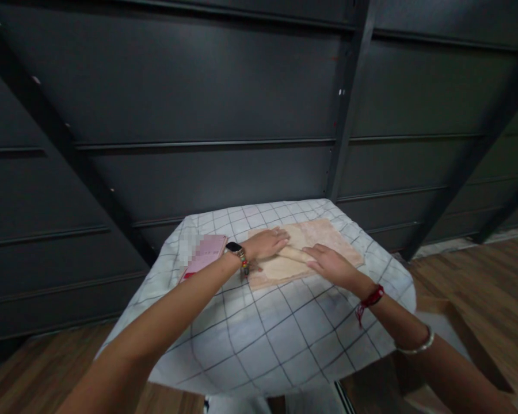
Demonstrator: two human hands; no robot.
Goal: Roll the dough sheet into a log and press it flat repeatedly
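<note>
Small table under a checked cover (263, 339). A beige cloth (317, 233) lay flat toward the far edge, near the right far corner, with a raised fold or roll running across its middle.

Left hand (267, 242) rested palm down on the cloth's left part, fingers stretched, closed on nothing. Right hand (330, 264) was likewise flat and spread at the near edge of the fold, fingertips touching it. Neither hand pinched the fabric.

Judged: the cloth looked thin, light and limp, likely to slide on the cover, best taken at a corner or along the fold.

A pink flat item (207, 252) lay near the left edge, just beside the left wrist.
</note>
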